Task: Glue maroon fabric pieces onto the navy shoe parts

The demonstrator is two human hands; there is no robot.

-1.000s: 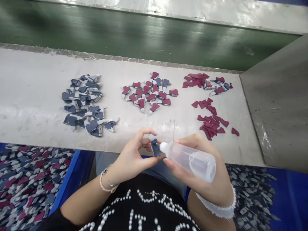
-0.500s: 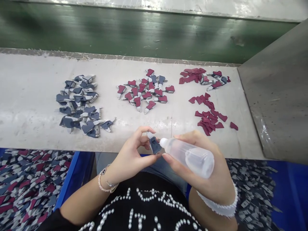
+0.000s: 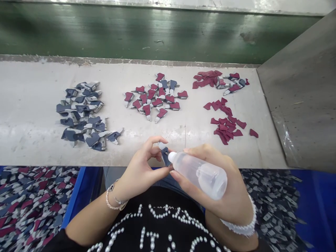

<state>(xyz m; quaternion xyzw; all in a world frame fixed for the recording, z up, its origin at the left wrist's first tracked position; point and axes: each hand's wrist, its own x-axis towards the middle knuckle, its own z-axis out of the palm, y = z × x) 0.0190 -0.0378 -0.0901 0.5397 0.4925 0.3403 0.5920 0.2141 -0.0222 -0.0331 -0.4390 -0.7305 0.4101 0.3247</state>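
Note:
Between thumb and fingers, my left hand grips a small dark blue and grey plastic part above the front edge of the table. My right hand is wrapped round a clear squeeze bottle with a white nozzle. The bottle lies tilted, nozzle to the left, its tip at the blue part; contact is hard to make out. Some clear liquid shows inside it. Beyond my hands sits a cluster of similar parts with maroon faces. Loose maroon pieces lie to the right.
Blue-grey parts are heaped at the left of the pale table. More maroon pieces lie at the back right. A metal panel bounds the right side. Below stand blue bins, with mixed parts left and grey parts right.
The blue part has turned in my left hand and shows a narrower side. The bottle has shifted slightly left with it. The whole view has also moved a little.

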